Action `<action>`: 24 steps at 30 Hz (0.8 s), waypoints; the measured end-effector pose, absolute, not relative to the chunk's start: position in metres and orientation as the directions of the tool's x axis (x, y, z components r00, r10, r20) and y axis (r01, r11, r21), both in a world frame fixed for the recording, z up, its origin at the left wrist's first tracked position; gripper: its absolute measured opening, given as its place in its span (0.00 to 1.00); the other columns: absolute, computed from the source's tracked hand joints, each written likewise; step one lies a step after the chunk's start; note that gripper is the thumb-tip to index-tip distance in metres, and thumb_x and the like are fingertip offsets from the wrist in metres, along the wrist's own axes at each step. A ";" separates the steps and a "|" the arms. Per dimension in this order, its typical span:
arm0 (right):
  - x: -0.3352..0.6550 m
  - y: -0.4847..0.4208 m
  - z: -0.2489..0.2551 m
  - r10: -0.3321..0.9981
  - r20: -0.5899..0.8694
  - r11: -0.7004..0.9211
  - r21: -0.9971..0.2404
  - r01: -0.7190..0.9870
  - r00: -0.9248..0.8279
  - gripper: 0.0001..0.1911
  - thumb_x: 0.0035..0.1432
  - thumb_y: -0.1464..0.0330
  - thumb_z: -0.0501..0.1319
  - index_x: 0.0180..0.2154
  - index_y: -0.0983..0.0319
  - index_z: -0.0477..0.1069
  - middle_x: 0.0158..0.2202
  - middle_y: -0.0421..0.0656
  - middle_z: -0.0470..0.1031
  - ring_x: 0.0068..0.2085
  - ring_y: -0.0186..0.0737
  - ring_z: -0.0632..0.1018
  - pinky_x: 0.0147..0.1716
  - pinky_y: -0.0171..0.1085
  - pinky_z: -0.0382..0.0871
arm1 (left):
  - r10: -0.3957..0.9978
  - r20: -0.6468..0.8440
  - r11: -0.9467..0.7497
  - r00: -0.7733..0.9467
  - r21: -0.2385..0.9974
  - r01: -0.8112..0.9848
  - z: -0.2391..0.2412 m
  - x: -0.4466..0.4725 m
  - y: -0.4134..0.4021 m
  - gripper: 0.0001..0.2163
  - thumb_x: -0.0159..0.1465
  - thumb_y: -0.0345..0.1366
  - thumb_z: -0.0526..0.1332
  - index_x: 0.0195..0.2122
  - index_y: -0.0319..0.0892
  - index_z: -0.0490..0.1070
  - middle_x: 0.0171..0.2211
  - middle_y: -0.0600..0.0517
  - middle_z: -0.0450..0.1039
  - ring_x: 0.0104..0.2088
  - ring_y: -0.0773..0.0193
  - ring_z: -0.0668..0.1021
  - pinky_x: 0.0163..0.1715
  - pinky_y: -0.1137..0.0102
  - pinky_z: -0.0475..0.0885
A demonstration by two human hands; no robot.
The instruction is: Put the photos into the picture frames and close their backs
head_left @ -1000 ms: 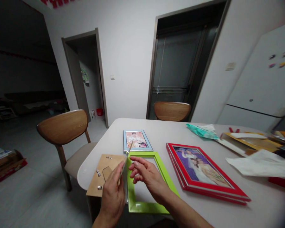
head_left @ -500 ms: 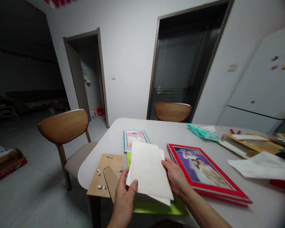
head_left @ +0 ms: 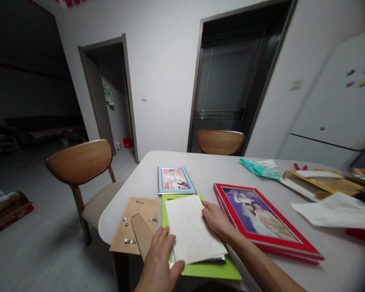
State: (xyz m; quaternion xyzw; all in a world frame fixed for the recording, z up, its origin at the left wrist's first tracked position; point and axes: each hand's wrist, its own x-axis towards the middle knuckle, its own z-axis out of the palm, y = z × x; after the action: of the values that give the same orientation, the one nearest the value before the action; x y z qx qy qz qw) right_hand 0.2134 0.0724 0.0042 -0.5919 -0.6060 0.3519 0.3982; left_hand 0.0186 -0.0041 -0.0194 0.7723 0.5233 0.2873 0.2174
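Observation:
White paper sheets [head_left: 194,231] lie over the opening of a green picture frame [head_left: 209,271]. At the sheets' lower left corner is my left hand [head_left: 161,257], fingers apart, thumb touching the paper edge. My right hand [head_left: 217,221] grips the upper right edge of the sheets. A dark, shiny edge shows under the paper's lower right corner. Left of the green frame lies a brown backing board [head_left: 146,225] with metal clips and a stand leg, partly behind my left hand.
A small blue picture frame [head_left: 176,180] lies behind the green one. Red picture frames [head_left: 261,219] are stacked on the right. Beyond them are a teal packet [head_left: 260,168], white paper [head_left: 337,211] and a yellow envelope [head_left: 331,182]. Wooden chairs [head_left: 82,162] stand around the table.
The sheets have come down and been squared up over the green frame. My left fingers have loosened and spread. More of the blue and green frames now shows.

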 end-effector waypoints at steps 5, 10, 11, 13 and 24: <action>0.217 0.073 0.001 0.988 0.147 0.028 -0.481 0.876 0.049 0.16 0.48 0.72 0.46 0.37 0.67 0.67 0.34 0.51 0.73 0.35 0.41 0.73 0.32 0.33 0.59 | 0.935 0.147 -0.345 0.323 0.594 0.727 -0.010 0.019 -0.006 0.18 0.50 0.33 0.57 0.43 0.35 0.66 0.54 0.40 0.58 0.56 0.52 0.57 0.53 0.58 0.55; 0.216 0.066 -0.002 0.984 0.165 -0.027 -0.246 0.969 0.069 0.14 0.50 0.71 0.47 0.36 0.67 0.67 0.32 0.51 0.71 0.31 0.41 0.72 0.27 0.34 0.55 | 0.930 0.095 -0.350 0.354 0.521 0.779 0.003 0.024 -0.008 0.17 0.52 0.35 0.55 0.44 0.39 0.66 0.53 0.46 0.59 0.56 0.52 0.55 0.53 0.56 0.52; 0.215 0.065 -0.003 0.982 0.178 -0.019 -0.226 0.974 0.061 0.14 0.50 0.71 0.46 0.35 0.66 0.67 0.33 0.51 0.70 0.31 0.40 0.72 0.28 0.34 0.55 | 0.927 0.085 -0.356 0.366 0.507 0.785 0.004 0.025 -0.008 0.17 0.53 0.35 0.54 0.44 0.40 0.66 0.53 0.47 0.60 0.56 0.51 0.55 0.54 0.55 0.51; 0.215 0.063 -0.004 0.979 0.202 0.010 -0.209 0.978 0.033 0.13 0.51 0.71 0.46 0.33 0.66 0.68 0.34 0.50 0.69 0.30 0.38 0.71 0.28 0.34 0.55 | 0.915 0.068 -0.379 0.399 0.486 0.787 0.004 0.029 -0.006 0.17 0.53 0.37 0.54 0.45 0.43 0.65 0.53 0.50 0.61 0.56 0.52 0.54 0.54 0.52 0.47; 0.207 0.044 -0.006 0.954 0.254 0.216 -0.222 0.951 -0.158 0.14 0.52 0.70 0.47 0.29 0.64 0.71 0.34 0.48 0.69 0.39 0.40 0.68 0.38 0.34 0.56 | 0.897 0.070 -0.425 0.437 0.412 0.806 -0.007 0.043 0.010 0.24 0.55 0.46 0.51 0.52 0.43 0.58 0.55 0.46 0.56 0.58 0.53 0.51 0.54 0.50 0.41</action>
State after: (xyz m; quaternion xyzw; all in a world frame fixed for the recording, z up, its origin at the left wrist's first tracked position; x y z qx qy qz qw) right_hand 0.2072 0.0436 -0.0064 -0.6259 -0.7609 0.0050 0.1710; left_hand 0.0432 0.0096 -0.0070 0.8322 0.5115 0.1411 0.1608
